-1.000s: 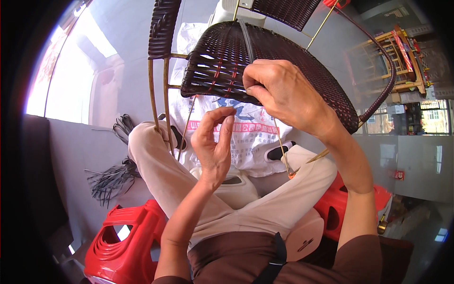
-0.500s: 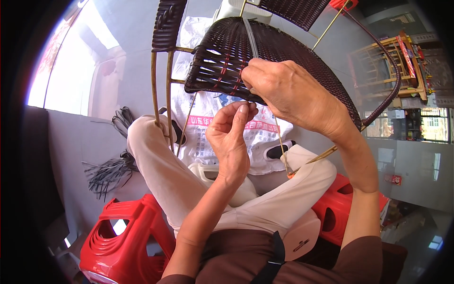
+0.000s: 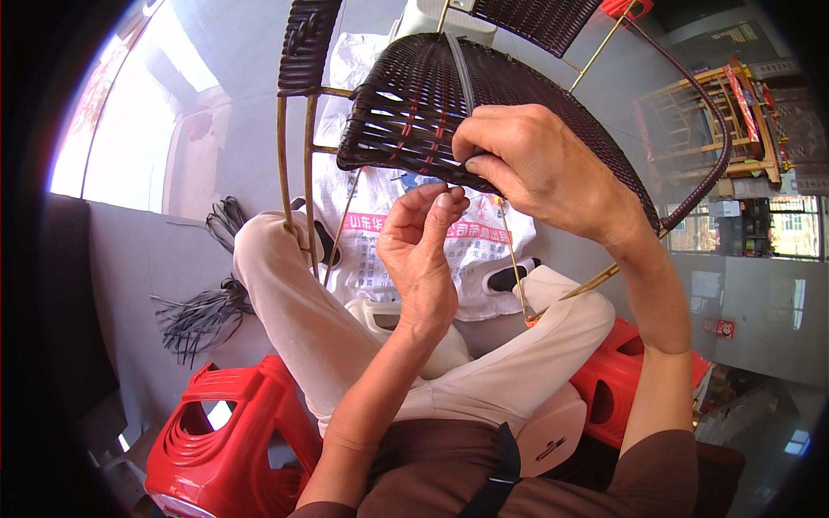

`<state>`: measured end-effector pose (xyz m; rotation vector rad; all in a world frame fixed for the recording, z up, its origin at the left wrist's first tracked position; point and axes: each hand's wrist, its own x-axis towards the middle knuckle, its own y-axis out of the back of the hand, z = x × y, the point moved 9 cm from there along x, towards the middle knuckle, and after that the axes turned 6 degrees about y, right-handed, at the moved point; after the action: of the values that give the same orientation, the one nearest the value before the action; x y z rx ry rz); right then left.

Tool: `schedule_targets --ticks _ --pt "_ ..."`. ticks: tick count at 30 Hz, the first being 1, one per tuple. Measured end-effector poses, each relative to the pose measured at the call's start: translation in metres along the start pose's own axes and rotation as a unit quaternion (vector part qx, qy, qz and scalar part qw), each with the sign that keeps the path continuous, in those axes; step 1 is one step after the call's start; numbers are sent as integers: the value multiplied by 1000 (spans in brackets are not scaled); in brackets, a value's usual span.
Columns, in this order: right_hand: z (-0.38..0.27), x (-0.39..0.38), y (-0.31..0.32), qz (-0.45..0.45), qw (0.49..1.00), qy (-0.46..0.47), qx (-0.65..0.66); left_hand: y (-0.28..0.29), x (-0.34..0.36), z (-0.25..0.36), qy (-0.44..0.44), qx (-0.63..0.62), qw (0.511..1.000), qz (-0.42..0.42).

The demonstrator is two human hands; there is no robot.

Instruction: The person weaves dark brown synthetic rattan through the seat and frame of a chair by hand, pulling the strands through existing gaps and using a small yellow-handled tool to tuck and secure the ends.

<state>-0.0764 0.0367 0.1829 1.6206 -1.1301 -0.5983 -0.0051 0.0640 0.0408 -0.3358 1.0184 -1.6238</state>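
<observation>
A dark brown woven chair seat (image 3: 401,108) is tipped up before me, its near edge by my hands. Reddish strands run through its looser left part. A flat grey strip (image 3: 463,69) crosses from the far edge toward my right hand (image 3: 540,164), and its near end is hidden there. That hand is closed at the near edge, thumb against curled fingers, with something dark between them. Just below the edge, my left hand (image 3: 423,233) has thumb and fingertips pressed together; whatever they hold is too small to tell. The thin brass-coloured frame (image 3: 311,190) shows at the left.
A white printed sack (image 3: 406,276) lies below the seat. Red plastic stools (image 3: 233,423) stand at both sides. Bundles of dark strips (image 3: 203,319) lie on the floor at left. A curved wrapped armrest (image 3: 721,121) arches at right. A wooden rack (image 3: 704,121) stands farther back.
My right hand has shifted slightly right along the seat's edge, and its thumb now shows more. The grey strip's near part moved a little with it. My left hand is almost unmoved.
</observation>
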Motion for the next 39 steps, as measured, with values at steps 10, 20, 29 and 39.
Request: schedule_targets --ticks 10,20,29,39 --pt "-6 3 -13 -63 991 14 -120 1 -1 -2 1 -29 1000 10" --pt "-4 0 -9 -30 992 -31 -118 1 1 -2 -7 -31 999 2" --pt "1 3 -11 -22 994 -38 -104 2 -1 7 -31 21 999 8" --pt "-2 5 -6 8 995 -34 -90 -11 -11 6 51 -68 996 -23"
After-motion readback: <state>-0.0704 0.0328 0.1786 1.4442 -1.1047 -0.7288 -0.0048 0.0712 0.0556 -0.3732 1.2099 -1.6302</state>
